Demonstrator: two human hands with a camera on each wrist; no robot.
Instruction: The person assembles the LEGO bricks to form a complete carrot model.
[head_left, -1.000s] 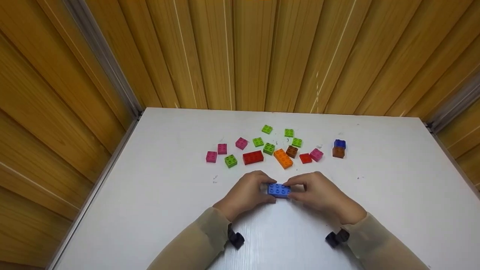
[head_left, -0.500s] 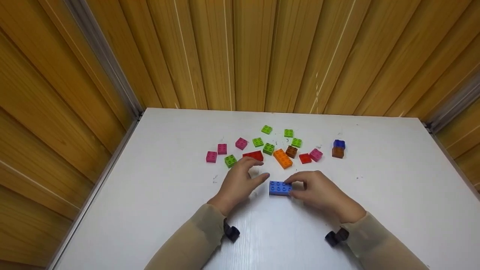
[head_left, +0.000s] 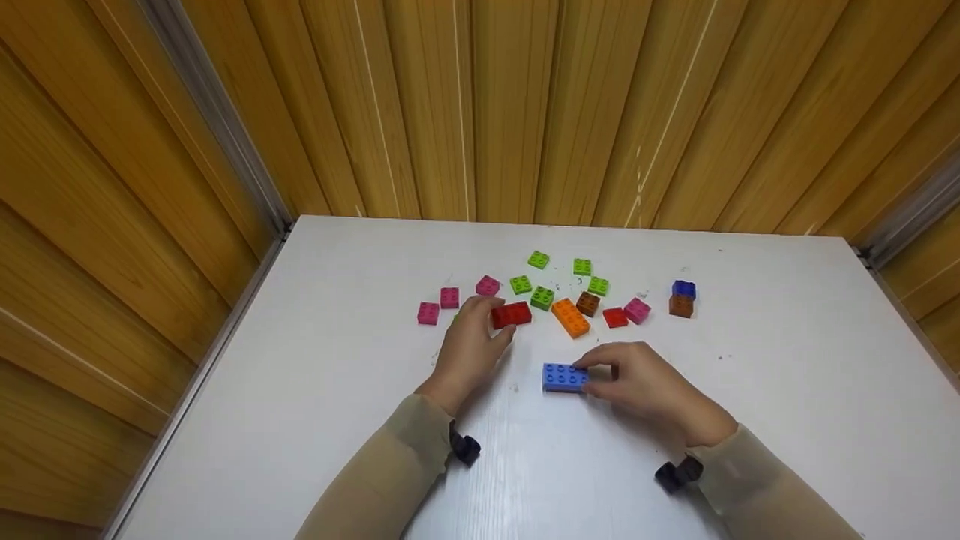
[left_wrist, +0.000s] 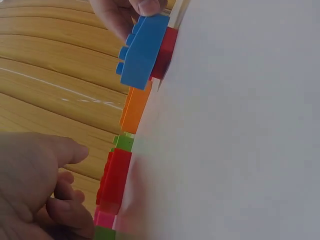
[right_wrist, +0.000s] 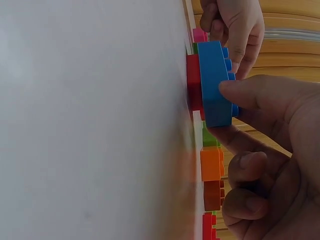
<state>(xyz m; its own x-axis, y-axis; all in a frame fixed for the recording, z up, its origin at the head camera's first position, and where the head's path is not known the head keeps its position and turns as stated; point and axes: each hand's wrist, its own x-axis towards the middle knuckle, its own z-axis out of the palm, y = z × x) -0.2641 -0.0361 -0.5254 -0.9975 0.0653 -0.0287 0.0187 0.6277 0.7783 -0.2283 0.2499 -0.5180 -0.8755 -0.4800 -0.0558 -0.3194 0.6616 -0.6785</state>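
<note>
Blue brick sits pinched in the right hand, while the left hand, loosely spread, is just beside a long red brick

Grips: we count two, the left grip and the right grip.
Light blue brick: one.
Red bricks: three, one of them beneath the light blue one.
Orange brick: one.
Dark blue brick: one.
Brown bricks: we see two.
Pink bricks: four.
Green bricks: we find six, one mostly hidden by the left grip.
Sleeves: two.
Table: one.
</note>
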